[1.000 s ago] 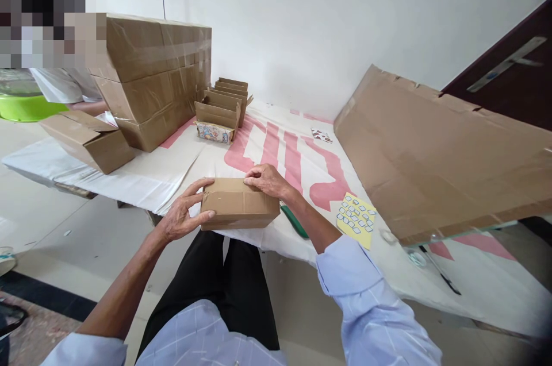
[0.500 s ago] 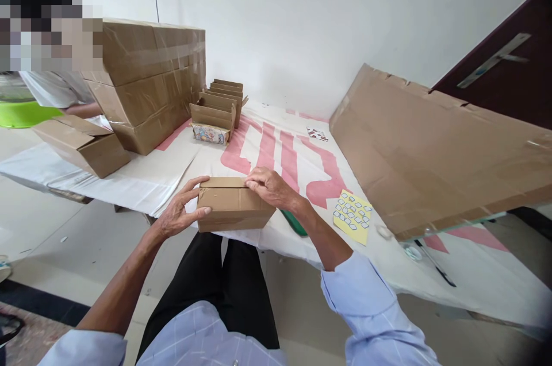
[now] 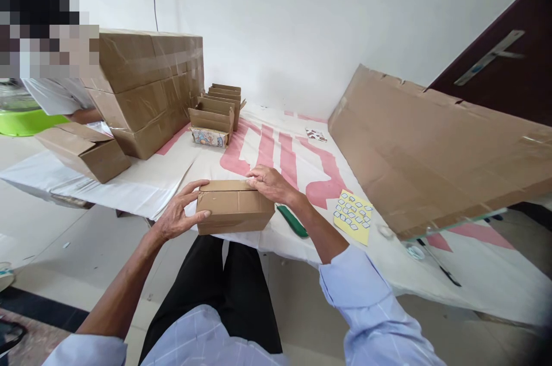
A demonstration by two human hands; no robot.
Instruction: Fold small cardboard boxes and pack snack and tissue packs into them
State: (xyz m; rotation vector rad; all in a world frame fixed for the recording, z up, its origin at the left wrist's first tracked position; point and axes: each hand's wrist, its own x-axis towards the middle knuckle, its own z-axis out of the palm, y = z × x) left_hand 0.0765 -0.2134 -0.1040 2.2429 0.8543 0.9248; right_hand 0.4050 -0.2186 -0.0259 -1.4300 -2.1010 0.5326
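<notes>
A small cardboard box (image 3: 235,211) rests at the table's front edge, right before me, its top flaps folded over with a seam between them. Around its left end wraps my left hand (image 3: 179,214), thumb on the near side and fingers at the far side. My right hand (image 3: 271,185) lies across the top right corner, with thumb and fingertips pressed together at the flap's edge. Just right of the box, partly under my right forearm, is a dark green elongated object (image 3: 292,221).
Taped cartons (image 3: 150,90) are stacked at left, beside a second small box (image 3: 84,150) and a co-worker's arm (image 3: 84,116). Several open cartons (image 3: 215,110) stand behind. A yellow sticker sheet (image 3: 352,216), a large cardboard sheet (image 3: 431,147) and a black-handled tool (image 3: 440,262) are at right.
My view has shifted slightly. Both hands keep nearly the same places on the box, and more of the green object shows beside my right forearm.
</notes>
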